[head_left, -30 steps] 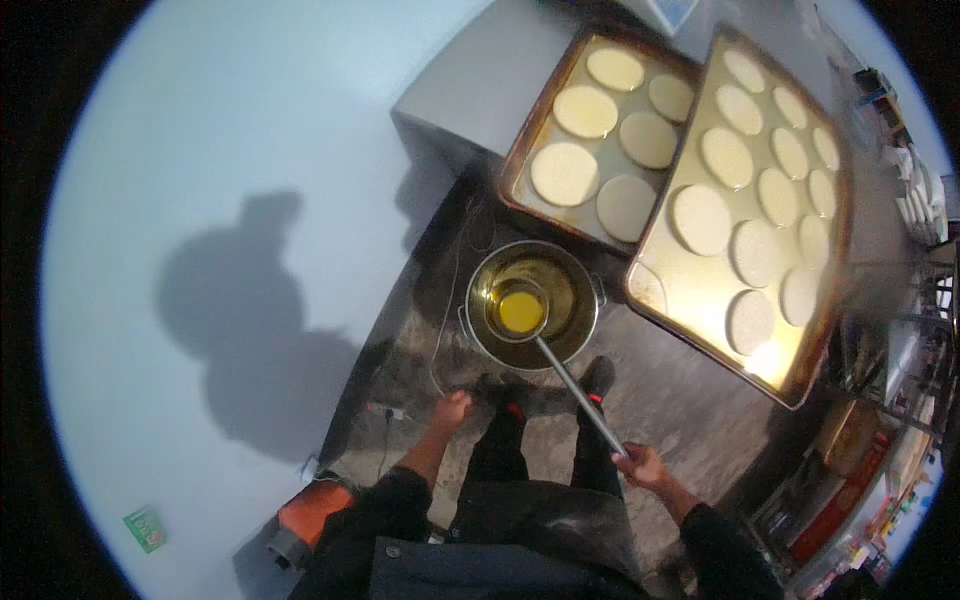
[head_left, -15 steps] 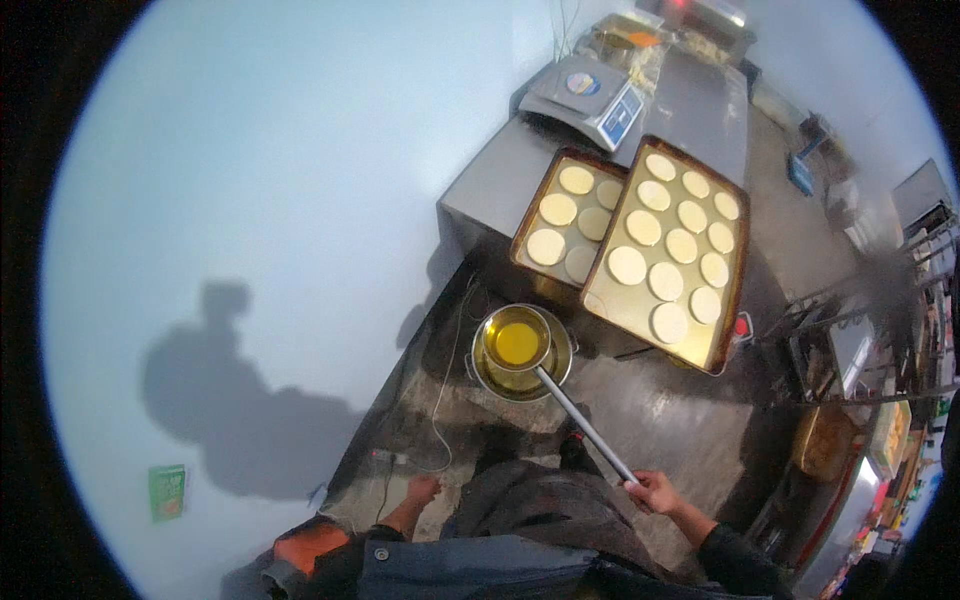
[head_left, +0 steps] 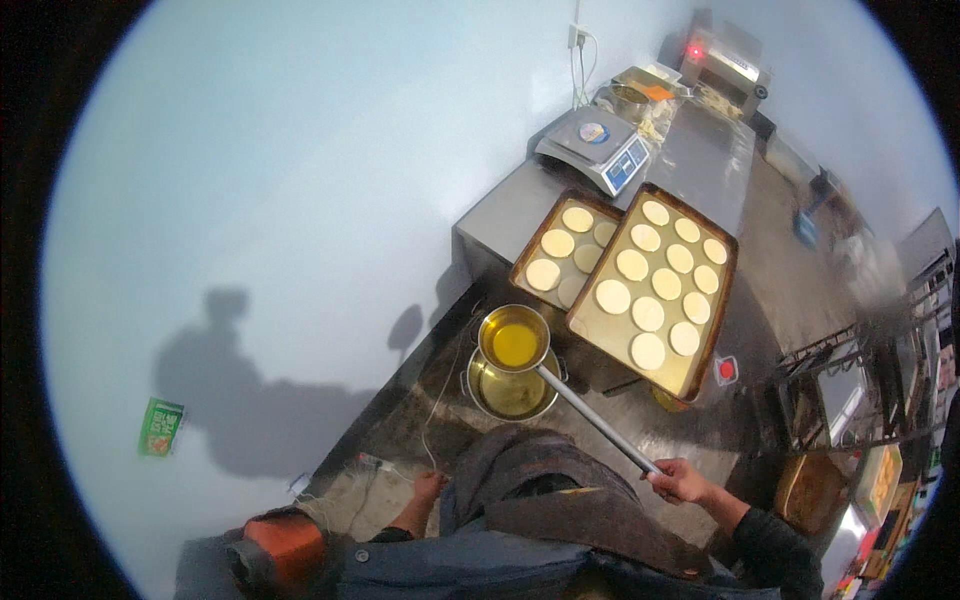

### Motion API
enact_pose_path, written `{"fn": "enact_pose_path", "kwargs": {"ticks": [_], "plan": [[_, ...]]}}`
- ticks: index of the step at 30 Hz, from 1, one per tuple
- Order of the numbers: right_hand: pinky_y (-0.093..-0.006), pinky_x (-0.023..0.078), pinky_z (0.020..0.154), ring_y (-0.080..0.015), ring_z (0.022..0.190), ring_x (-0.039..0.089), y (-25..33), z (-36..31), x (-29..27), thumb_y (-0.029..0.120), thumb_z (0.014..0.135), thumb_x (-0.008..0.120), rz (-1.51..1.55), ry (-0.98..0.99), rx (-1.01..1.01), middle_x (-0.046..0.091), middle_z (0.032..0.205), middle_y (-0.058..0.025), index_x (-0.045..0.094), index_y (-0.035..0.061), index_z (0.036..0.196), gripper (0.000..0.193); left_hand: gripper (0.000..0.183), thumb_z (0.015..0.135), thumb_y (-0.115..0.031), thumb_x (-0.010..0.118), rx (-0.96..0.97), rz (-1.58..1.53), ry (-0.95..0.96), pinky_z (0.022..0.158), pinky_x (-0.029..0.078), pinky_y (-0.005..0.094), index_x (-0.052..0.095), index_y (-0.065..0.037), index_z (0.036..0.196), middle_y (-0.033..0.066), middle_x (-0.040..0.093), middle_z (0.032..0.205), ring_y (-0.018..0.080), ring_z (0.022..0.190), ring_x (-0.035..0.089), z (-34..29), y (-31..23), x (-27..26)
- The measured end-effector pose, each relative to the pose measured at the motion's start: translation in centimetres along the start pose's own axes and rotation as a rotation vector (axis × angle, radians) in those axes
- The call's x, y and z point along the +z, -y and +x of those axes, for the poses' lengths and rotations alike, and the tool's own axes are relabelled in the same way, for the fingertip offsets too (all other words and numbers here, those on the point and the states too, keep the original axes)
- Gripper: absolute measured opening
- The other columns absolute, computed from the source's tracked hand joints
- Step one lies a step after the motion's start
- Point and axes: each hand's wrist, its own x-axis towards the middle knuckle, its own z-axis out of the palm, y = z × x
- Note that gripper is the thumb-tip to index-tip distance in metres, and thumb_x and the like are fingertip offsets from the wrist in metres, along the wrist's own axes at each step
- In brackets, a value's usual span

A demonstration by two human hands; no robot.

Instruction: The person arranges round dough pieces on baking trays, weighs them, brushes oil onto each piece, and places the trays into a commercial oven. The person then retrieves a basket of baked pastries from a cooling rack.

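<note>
My right hand [head_left: 680, 482] grips the end of a long metal handle. It belongs to a ladle [head_left: 515, 338] whose round bowl holds clear yellow liquid, like oil. The bowl hangs level over the far rim of a metal pot [head_left: 513, 392], which has side handles and more yellowish liquid inside. My left hand [head_left: 430, 487] hangs low beside my leg, fingers curled, with nothing visible in it. Beyond the ladle lies a baking tray [head_left: 722, 310] with rows of pale, flat dough rounds [head_left: 648, 314]. It overlaps a second tray [head_left: 520, 262] with similar rounds.
A scale [head_left: 600, 150] stands on the metal table [head_left: 505, 218] along the wall, with a machine [head_left: 725, 70] at its far end. A white cord [head_left: 437, 400] runs down to the floor left of the pot. A rack [head_left: 850, 385] stands at the right.
The ladle has moved away from over the pot's middle, toward the trays, still holding its liquid. My view has shifted, showing more of the table's far end. My right hand keeps its grip.
</note>
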Motion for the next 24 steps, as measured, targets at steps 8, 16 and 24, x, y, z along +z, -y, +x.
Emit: {"fn": "enact_pose_path", "kwargs": {"ticks": [8,16,24], "plan": [[-0.0294,0.033,0.042,-0.0095,0.045,0.045,3.1,-0.6,-5.6,0.032,0.104,0.063,-0.049,0.059,0.032,0.051,0.061,0.0000,0.066,-0.0033,0.118,0.038,0.032,0.093,-0.023,0.069,0.056,-0.257,-0.065,0.068,0.056,0.0418,0.067,-0.001,0.116,0.0137,0.073,0.096,0.0256,0.084,0.070,-3.8,2.2,4.1],[-0.0278,0.036,0.041,-0.0101,0.045,0.047,10.1,-3.1,-11.9,0.029,0.106,0.060,-0.150,0.093,0.018,0.053,0.064,-0.0016,0.065,-0.0041,0.116,0.035,0.036,0.095,-0.026,0.069,0.141,0.008,-0.075,0.078,0.055,0.0417,0.065,0.003,0.117,0.0157,0.071,0.106,0.0263,0.094,0.068,-6.2,4.2,7.4],[-0.0262,0.036,0.041,-0.0097,0.044,0.046,17.8,-3.4,-17.5,0.033,0.104,0.060,-0.277,0.080,-0.150,0.052,0.064,-0.0010,0.065,-0.0016,0.112,0.036,0.038,0.095,-0.026,0.065,0.016,-0.193,-0.166,0.081,0.053,0.0442,0.067,0.004,0.118,0.0168,0.071,0.105,0.0295,0.094,0.068,-7.3,4.0,9.9]]}}
